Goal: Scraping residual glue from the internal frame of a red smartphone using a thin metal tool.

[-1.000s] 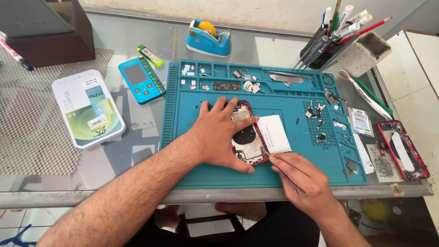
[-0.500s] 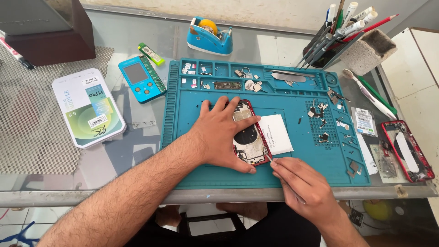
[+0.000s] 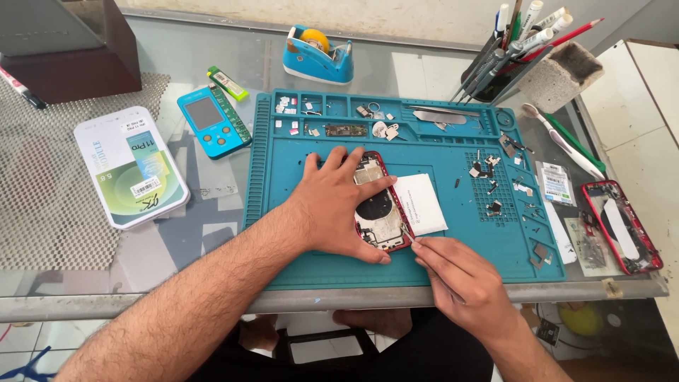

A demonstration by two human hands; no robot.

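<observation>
An opened red phone body (image 3: 382, 212) lies face up on a blue repair mat (image 3: 453, 262), its insides showing. My left hand (image 3: 336, 205) lies flat over its left side and presses it down. My right hand (image 3: 460, 279) sits at the phone's lower right corner, fingers pinched together at the frame edge; whatever thin thing they hold is hidden. A white paper slip (image 3: 421, 204) lies just right of the phone.
Small screws and parts (image 3: 491, 187) dot the mat's right side and top trays. A red phone screen (image 3: 622, 226) lies at far right. A white box (image 3: 131, 166), blue handheld device (image 3: 211, 124), tape dispenser (image 3: 318, 53) and tool holder (image 3: 530, 49) stand around.
My right hand has slid a little left and up toward the phone's lower right corner. The left hand stays on the phone.
</observation>
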